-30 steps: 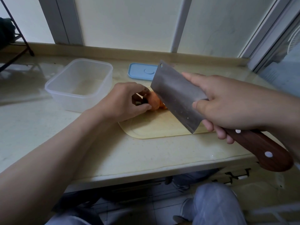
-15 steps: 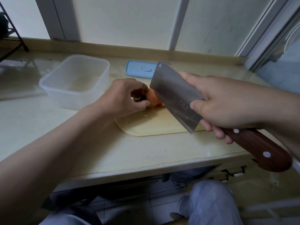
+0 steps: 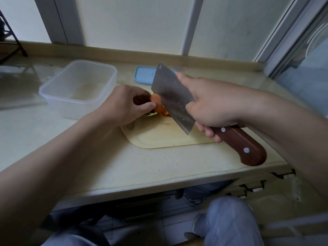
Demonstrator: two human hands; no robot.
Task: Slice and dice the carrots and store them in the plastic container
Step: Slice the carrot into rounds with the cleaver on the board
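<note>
An orange carrot (image 3: 157, 103) lies on a pale cutting board (image 3: 159, 137), mostly hidden by hand and blade. My left hand (image 3: 124, 105) pinches its left end with curled fingers. My right hand (image 3: 211, 102) grips a cleaver (image 3: 170, 95) with a brown wooden handle (image 3: 239, 144), forefinger along the blade's spine. The blade stands tilted just right of the carrot, its edge down at the board. An empty clear plastic container (image 3: 78, 87) sits to the left of the board.
A light blue lid (image 3: 143, 74) lies behind the board, partly covered by the cleaver. The counter's front edge (image 3: 159, 185) runs below the board. A window sill and frames stand behind. My knees show under the counter.
The cleaver has come down and left toward the carrot. My left hand keeps its hold on the carrot's end. The camera view has shifted slightly.
</note>
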